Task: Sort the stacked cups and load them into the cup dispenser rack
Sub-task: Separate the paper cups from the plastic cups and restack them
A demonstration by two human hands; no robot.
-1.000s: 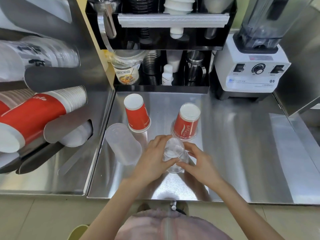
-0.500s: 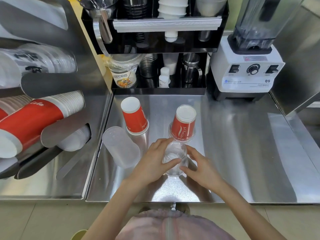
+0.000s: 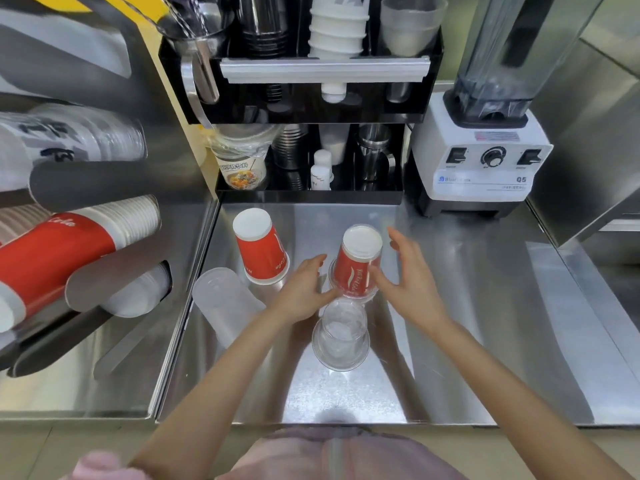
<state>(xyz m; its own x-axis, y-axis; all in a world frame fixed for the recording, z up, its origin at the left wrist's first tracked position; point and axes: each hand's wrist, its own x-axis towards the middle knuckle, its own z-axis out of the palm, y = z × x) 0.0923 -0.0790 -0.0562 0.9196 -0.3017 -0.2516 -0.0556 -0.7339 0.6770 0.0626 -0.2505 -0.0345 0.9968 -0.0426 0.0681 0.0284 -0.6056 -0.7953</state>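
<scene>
Clear cup [image 3: 341,336] released onto table [image 3: 485,323]; our left hand [image 3: 304,292] and right hand [image 3: 408,275], fingers spread, now flank sleeved red cup [image 3: 358,261], likely to separate it.

Counter layout, centre of frame.
You have an upturned paper cup [image 3: 260,247] left of centre, a second upturned cup [image 3: 358,262] at centre, a clear cup [image 3: 341,336] just below it, the dispenser rack [image 3: 79,216] at left, the blender [image 3: 481,147] upper right.

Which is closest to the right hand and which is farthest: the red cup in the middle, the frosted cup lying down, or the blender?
From the right hand:
1. Middle red cup, just left of its fingers.
2. Frosted cup, lying far left on the counter.
3. Blender, at the back right.
</scene>
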